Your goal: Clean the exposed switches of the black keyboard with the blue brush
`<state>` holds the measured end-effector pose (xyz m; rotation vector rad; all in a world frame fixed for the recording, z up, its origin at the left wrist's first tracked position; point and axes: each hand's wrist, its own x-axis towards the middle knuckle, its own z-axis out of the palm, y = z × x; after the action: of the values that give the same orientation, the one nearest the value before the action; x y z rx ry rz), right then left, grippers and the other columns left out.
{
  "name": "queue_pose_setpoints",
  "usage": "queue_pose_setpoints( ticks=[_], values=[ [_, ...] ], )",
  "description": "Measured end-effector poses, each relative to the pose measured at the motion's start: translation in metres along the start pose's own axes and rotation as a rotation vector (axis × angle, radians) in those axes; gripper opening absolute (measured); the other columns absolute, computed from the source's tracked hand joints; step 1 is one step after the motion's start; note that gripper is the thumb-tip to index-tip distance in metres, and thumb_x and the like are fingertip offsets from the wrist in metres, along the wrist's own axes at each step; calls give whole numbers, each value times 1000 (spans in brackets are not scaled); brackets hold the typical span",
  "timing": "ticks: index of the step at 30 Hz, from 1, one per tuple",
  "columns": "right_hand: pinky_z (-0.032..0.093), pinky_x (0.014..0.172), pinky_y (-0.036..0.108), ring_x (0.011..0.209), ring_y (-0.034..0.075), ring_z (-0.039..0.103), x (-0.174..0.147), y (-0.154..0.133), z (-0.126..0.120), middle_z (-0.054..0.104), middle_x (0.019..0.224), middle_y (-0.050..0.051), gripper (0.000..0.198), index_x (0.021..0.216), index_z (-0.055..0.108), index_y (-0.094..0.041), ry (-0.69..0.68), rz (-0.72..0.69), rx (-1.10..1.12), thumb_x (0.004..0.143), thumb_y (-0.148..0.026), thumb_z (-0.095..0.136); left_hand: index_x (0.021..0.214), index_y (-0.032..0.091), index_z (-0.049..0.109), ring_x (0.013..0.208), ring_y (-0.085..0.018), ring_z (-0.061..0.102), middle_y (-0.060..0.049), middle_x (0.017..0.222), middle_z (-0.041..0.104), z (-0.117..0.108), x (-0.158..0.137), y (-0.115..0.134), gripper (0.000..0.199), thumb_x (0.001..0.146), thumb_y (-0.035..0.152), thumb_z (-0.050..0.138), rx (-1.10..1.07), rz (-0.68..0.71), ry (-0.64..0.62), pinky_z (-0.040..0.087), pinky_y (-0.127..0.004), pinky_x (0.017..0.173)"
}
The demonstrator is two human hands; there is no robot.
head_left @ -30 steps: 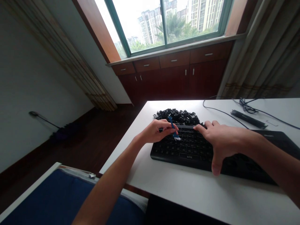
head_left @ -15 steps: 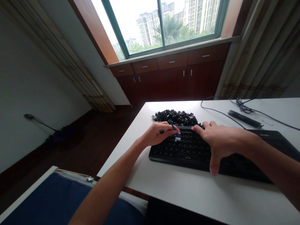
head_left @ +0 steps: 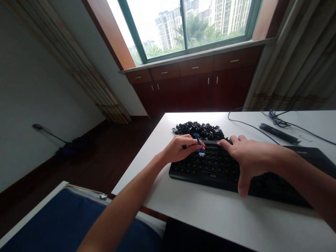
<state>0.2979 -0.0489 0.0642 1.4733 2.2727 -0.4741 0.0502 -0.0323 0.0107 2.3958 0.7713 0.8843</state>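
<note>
A black keyboard with its keycaps removed lies on the white table. My left hand grips a small blue brush with white bristles, its tip down on the upper rows of the keyboard. My right hand lies flat on the keyboard's middle, fingers spread toward the top edge, thumb hanging over the front edge. A heap of loose black keycaps sits just behind the keyboard.
A black cable and a black bar-shaped piece lie at the table's back right. The table's left edge drops to a dark wooden floor. A blue seat is at lower left. Wooden cabinets stand under the window.
The brush in my left hand has shifted slightly right and up across the keyboard's upper rows. My right hand has stayed pressed on the keyboard.
</note>
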Motion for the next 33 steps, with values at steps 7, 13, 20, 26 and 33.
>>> queue_pose_setpoints(
  ticks=[7, 13, 20, 26, 33],
  values=[
    [48, 88, 52, 118, 44, 44, 0, 1, 0, 40, 135, 22, 157, 153, 22, -19, 0, -17, -1, 16, -66, 81, 106, 17, 72, 84, -15, 64, -8, 95, 74, -7, -2, 0, 22, 95, 25, 54, 76, 6, -13, 54, -28, 76],
    [48, 90, 52, 118, 43, 44, 2, 0, -1, 41, 135, 21, 157, 153, 23, -18, -8, -14, -3, 16, -66, 81, 111, 16, 69, 80, -15, 63, -8, 93, 75, -11, -4, -2, 24, 96, 24, 52, 118, 55, 5, 54, -30, 77],
    [49, 87, 51, 115, 43, 46, 1, 1, 0, 41, 133, 21, 156, 153, 23, -19, 0, -14, -10, 16, -68, 80, 102, 17, 73, 78, -14, 63, -8, 92, 74, -14, -5, 0, 23, 95, 26, 53, 134, 15, -26, 54, -26, 72],
    [49, 88, 52, 117, 44, 45, 1, 1, 0, 41, 133, 20, 155, 153, 23, -20, 2, -17, -3, 16, -68, 80, 98, 17, 73, 78, -14, 62, -8, 99, 74, -17, -5, 2, 20, 94, 24, 54, 152, 48, -41, 53, -28, 74],
    [49, 86, 53, 115, 44, 46, 3, 4, 3, 43, 131, 20, 154, 151, 28, -21, 16, -25, 21, 13, -69, 80, 111, 16, 67, 81, -15, 62, -6, 90, 74, -17, -6, -2, 23, 96, 24, 51, 182, 17, -11, 53, -28, 73]
  ],
)
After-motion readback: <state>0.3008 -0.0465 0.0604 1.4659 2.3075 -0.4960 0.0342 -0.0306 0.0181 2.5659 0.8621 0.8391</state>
